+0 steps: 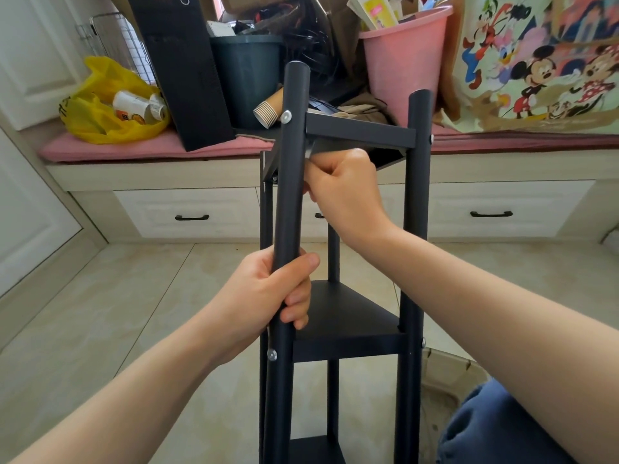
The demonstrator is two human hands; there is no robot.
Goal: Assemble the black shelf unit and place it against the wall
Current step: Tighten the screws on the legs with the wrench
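Black shelf unit [348, 313] upright — poles [290, 195] vertical

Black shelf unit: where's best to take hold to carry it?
Likely the two near posts, left post and right post, between top shelf and middle shelf, coming from the near side. They are round, bare there, and fit a curled hand, as the left hand shows.

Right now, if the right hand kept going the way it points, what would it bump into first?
Probably the black pole that the left hand grips: the right hand points up and left, its knuckles right beside it. The top shelf sits just above, so depth is hard to judge.
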